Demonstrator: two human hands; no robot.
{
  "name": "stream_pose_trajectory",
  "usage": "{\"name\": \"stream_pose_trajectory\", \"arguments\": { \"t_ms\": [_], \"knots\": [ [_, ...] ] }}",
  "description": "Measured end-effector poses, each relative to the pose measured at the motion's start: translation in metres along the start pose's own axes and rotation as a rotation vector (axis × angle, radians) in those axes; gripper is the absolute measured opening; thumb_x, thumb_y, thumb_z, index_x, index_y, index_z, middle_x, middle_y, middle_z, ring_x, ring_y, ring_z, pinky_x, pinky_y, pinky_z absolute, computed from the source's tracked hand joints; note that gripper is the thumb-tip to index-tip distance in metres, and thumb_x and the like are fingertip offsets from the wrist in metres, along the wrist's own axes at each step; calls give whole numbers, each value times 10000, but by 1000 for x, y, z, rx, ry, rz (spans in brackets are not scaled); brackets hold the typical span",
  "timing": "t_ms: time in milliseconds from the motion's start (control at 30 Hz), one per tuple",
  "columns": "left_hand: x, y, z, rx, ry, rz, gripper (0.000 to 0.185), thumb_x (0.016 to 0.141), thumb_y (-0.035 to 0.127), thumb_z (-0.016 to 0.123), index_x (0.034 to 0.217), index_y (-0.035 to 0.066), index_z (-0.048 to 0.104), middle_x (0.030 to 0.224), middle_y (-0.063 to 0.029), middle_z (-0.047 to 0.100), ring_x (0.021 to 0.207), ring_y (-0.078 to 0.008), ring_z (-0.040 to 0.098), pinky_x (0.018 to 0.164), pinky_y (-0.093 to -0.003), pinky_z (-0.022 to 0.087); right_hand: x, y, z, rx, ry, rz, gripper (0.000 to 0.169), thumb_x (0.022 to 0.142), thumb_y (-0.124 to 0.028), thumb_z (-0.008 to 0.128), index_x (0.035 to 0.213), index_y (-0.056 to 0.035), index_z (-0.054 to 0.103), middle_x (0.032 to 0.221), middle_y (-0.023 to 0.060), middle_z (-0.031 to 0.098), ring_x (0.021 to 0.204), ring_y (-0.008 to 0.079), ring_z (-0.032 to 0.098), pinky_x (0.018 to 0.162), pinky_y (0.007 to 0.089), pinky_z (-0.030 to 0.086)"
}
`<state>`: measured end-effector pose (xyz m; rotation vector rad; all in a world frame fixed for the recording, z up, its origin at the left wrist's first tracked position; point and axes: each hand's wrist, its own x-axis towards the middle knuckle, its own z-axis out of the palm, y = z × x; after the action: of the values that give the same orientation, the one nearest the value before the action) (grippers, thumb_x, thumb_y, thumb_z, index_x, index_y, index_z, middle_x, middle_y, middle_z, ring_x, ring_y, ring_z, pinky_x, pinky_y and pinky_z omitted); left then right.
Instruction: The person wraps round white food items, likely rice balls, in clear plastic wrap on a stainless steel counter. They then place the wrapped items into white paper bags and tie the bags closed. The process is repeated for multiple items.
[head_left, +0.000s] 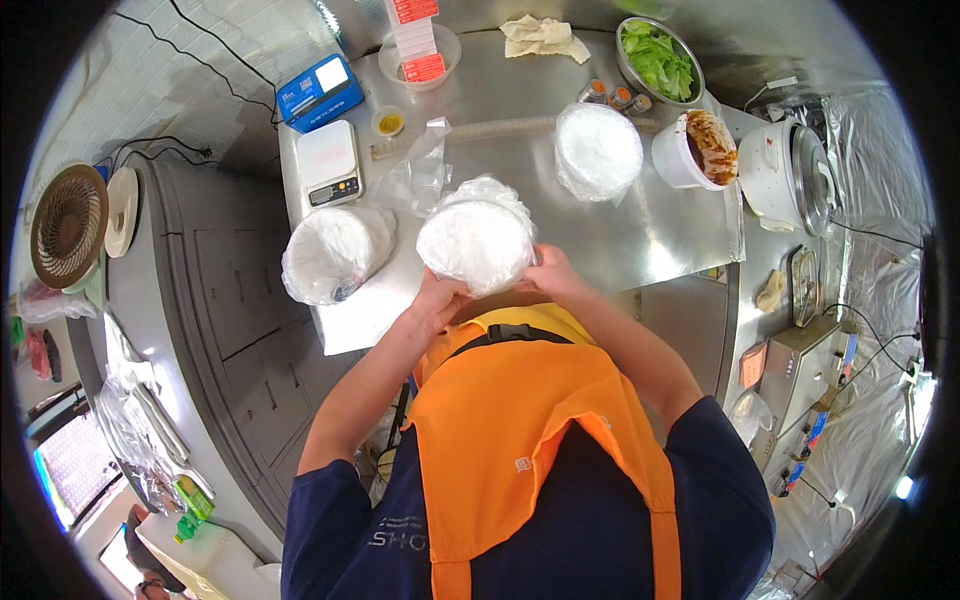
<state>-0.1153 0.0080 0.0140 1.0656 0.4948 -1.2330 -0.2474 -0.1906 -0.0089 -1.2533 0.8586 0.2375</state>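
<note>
Both of my hands grip a round white bundle wrapped in clear plastic film, close to the front edge of the steel table. It looks like stacked disposable containers or lids; the film hides which. My left hand holds its lower left side, and my right hand has the lower right. To the left stands a similar bundle, its plastic loose around the top. Another wrapped round bundle stands further back on the right. A crumpled clear plastic bag lies just behind the bundle in my hands.
A digital scale, a blue box and a small cup of yellow contents stand at left. On the right are a sauce-smeared white tub, a steel bowl of lettuce, small jars and a rice cooker. A cloth lies behind.
</note>
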Motion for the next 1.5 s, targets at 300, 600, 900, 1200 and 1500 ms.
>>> {"name": "stream_pose_trajectory", "arguments": {
  "t_ms": [300, 600, 900, 1200, 1500],
  "knots": [
    [19, -13, -16, -177, -3, -30, 656, 832, -117, 487, 1422, 152, 389, 1315, -86, 525, 1112, -250, 576, 843, -342, 538, 11, 42, -4, -189, 120, -329, 324, 909, -34, 594, 1194, 57, 471, 1027, 146, 651, 865, 211, 678, 739, 327, 578],
    [68, -28, -61, -83, 199, 47, 239, 861, 76, 642, 1099, 51, 637, 976, -78, 662, 850, -244, 648, 763, -346, 553, 44, 50, -37, 363, 80, 141, 257, 943, -97, 674, 1140, 59, 625, 1027, 118, 678, 863, 210, 678, 754, 304, 580],
    [-10, 42, 2, 1462, -66, 1418, 328, 852, 112, 686, 1166, 36, 624, 1297, -169, 589, 1156, -339, 592, 957, -442, 499, 27, -2, -35, -454, 581, -526, 256, 986, -120, 574, 1218, -18, 611, 1144, 186, 650, 971, 356, 657, 847, 414, 552],
    [50, 62, 19, 2195, -469, 1190, 708, 925, 484, 529, 1475, 47, 439, 1588, -160, 336, 1517, -281, 216, 1252, -456, 74, 61, -45, 26, -1087, 302, -633, 519, 953, -124, 554, 1449, -121, 403, 1209, 172, 558, 1021, 401, 628, 826, 492, 542],
    [89, 13, 1, 2089, -346, 926, 751, 933, 448, 514, 1532, 32, 334, 1622, -133, 275, 1525, -243, 194, 1260, -389, 93, 64, -41, 41, -1353, 369, -392, 542, 902, -79, 557, 1421, -122, 406, 1109, 174, 547, 881, 371, 670, 715, 451, 572]
  ]
}}
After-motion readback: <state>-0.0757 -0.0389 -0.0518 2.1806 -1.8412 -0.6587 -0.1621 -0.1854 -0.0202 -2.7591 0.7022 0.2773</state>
